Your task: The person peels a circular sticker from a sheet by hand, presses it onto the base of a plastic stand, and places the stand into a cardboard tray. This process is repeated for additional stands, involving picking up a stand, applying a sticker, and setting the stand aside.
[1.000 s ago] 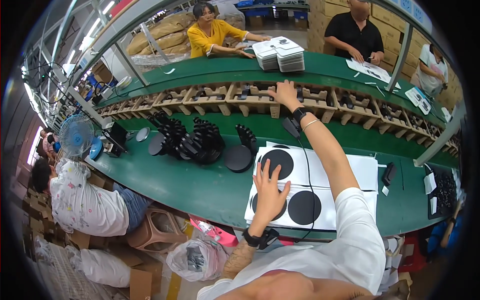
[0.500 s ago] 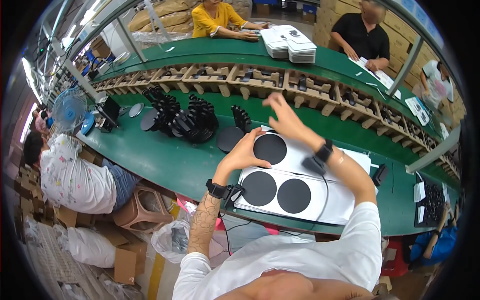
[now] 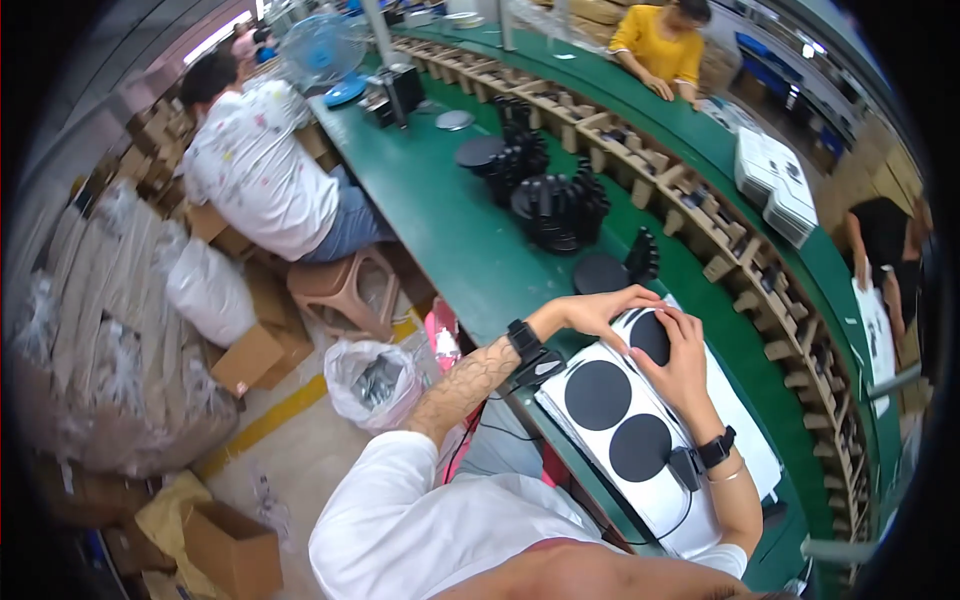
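Note:
Several white flat panels (image 3: pixel 580 432) lie stacked in front of me on the green bench, with round black discs on top. Two black discs (image 3: pixel 598 395) show fully. A third black disc (image 3: pixel 652 338), at the stack's far end, is partly covered by my hands. My left hand (image 3: pixel 598 312) is open at that end, thumb and fingers spread along the disc's left side. From the right, my right hand (image 3: pixel 683 362) arches over the same disc, thumb apart from the fingers. Its fingertips almost meet those of my left hand. A small black box on a cable (image 3: pixel 686 468) hangs by my right wrist.
Beyond the stack stand a loose black disc (image 3: pixel 600 274) and clusters of black ribbed parts (image 3: pixel 560 212). Brown moulded trays (image 3: pixel 690 200) line the bench's far side. A bag-lined bin (image 3: pixel 372 385) and a stool (image 3: pixel 345 290) stand left. Co-workers sit left and across.
My view has swung left, so the bench now runs diagonally. My right hand, raised beyond the stack before, has come down onto the far disc beside my left hand.

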### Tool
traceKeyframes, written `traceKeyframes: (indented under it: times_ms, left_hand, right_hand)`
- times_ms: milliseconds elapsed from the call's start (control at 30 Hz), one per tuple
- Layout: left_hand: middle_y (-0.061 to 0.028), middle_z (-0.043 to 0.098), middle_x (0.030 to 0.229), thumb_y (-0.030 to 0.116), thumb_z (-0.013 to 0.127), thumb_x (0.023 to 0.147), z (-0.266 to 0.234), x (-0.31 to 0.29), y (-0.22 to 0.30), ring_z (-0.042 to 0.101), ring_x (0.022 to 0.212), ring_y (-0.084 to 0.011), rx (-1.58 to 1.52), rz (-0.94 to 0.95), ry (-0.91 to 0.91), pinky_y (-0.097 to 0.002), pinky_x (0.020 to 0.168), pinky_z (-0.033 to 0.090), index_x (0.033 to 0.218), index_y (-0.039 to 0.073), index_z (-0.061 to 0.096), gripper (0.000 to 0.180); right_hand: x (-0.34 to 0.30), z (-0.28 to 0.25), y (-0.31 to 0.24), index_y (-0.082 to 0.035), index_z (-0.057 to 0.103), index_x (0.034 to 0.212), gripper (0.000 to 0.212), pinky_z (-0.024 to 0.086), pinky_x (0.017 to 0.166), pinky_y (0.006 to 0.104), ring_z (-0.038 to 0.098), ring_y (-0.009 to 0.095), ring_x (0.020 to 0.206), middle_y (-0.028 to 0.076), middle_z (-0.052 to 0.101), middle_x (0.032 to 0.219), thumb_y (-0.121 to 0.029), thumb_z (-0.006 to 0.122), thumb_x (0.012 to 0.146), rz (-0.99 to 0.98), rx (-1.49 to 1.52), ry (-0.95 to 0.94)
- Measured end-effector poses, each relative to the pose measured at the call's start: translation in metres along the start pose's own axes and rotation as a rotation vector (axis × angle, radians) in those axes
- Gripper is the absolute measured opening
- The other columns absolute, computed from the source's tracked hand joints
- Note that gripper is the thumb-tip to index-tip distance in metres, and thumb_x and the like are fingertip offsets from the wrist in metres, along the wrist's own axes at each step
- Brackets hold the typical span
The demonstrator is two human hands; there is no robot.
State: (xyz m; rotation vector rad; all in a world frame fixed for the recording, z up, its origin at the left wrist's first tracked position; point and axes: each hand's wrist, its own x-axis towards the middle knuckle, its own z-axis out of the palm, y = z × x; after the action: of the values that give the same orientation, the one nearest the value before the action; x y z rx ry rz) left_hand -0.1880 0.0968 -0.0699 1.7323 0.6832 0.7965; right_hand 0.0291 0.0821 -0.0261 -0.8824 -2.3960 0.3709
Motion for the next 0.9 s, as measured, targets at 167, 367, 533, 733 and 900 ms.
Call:
traceKeyframes:
  times_ms: [167, 367, 533, 733, 900]
  left_hand:
    - [-0.0097, 0.025, 0.151, 0.003, 0.077, 0.067, 0.001, -0.003, -0.006, 0.022, 0.139, -0.0176, -0.271, 0.032, -0.074, -0.0326, 0.112, 0.023, 0.144, 0.004, 0.019, 0.096]
    - [-0.0103, 0.029, 0.150, 0.001, 0.076, 0.066, -0.002, 0.005, -0.006, 0.025, 0.138, -0.0171, -0.266, 0.023, -0.089, -0.0316, 0.111, 0.024, 0.142, 0.003, 0.021, 0.094]
    - [-0.0123, 0.036, 0.146, 0.003, 0.077, 0.064, -0.007, 0.012, 0.001, 0.031, 0.136, -0.0192, 0.021, -0.010, -0.120, -0.0308, 0.108, 0.027, 0.140, 0.003, 0.025, 0.092]
    - [-0.0160, 0.045, 0.139, 0.007, 0.078, 0.063, -0.008, 0.011, 0.010, 0.040, 0.131, -0.0243, 0.187, -0.098, -0.101, -0.0326, 0.104, 0.032, 0.135, 0.004, 0.030, 0.088]
    - [-0.0176, 0.049, 0.134, 0.007, 0.080, 0.060, -0.006, 0.015, 0.014, 0.044, 0.127, -0.0275, 0.266, -0.083, -0.103, -0.0339, 0.102, 0.035, 0.132, 0.003, 0.033, 0.085]
  right_hand:
    - [-0.003, -0.002, -0.008, 0.004, 0.055, 0.119, 0.066, 0.043, 0.096, 0.0412, 0.048, 0.034, 0.114, 0.020, 0.055, 0.122, -0.030, 0.077, 0.067, 0.040, -0.082, -0.033]
    - [-0.006, 0.007, -0.001, 0.002, 0.053, 0.123, 0.064, 0.044, 0.096, 0.0421, 0.048, 0.038, 0.117, 0.022, 0.053, 0.127, -0.031, 0.071, 0.071, 0.035, -0.261, -0.034]
    - [-0.006, 0.013, 0.005, 0.000, 0.052, 0.125, 0.062, 0.043, 0.096, 0.0428, 0.050, 0.041, 0.116, 0.024, 0.054, 0.126, -0.031, 0.067, 0.074, 0.032, -0.256, -0.031]
    - [0.005, -0.005, -0.003, -0.002, 0.054, 0.123, 0.050, 0.042, 0.099, 0.0435, 0.050, 0.040, 0.119, 0.024, 0.053, 0.126, -0.020, 0.063, 0.077, 0.233, 0.040, -0.129]
    - [0.000, -0.010, -0.009, -0.004, 0.060, 0.115, 0.034, 0.038, 0.102, 0.0428, 0.043, 0.035, 0.127, 0.017, 0.052, 0.129, -0.008, 0.056, 0.081, -0.022, 0.054, 0.069]
